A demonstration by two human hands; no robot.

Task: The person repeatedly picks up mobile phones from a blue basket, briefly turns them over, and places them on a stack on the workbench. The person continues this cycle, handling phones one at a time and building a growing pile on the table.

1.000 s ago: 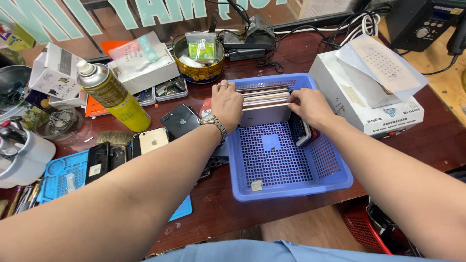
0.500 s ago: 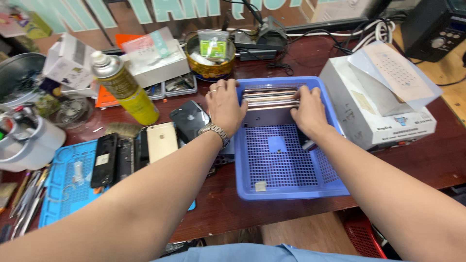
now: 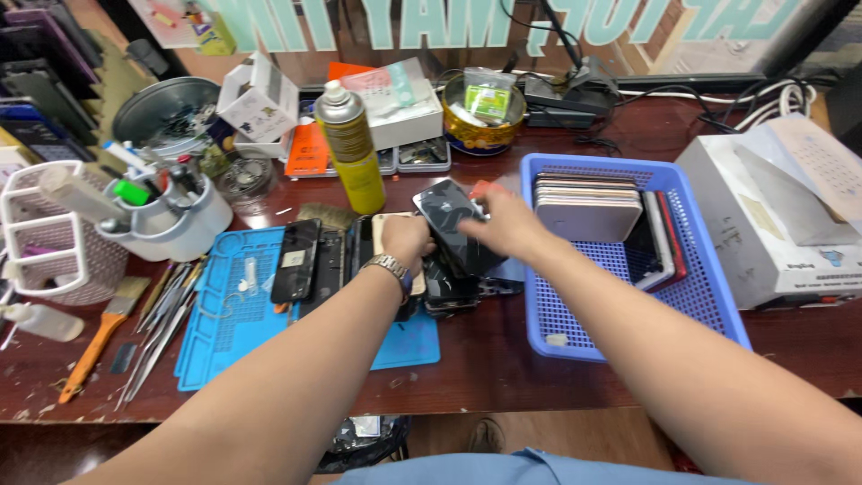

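Your right hand (image 3: 507, 224) grips the dark phone (image 3: 453, 224), long axis tilted away from you; left hand (image 3: 406, 241) just beside it, fingers curled on the phone pile (image 3: 449, 283) beneath.

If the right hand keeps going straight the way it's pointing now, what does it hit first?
The right hand points left and slightly away, already gripping a dark phone. Straight on, it would probably meet the yellow spray can first, though depth is hard to judge from this view.

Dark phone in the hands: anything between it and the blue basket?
Nothing visible: the dark phone in the right hand is beside the blue basket, only bare desk between them.
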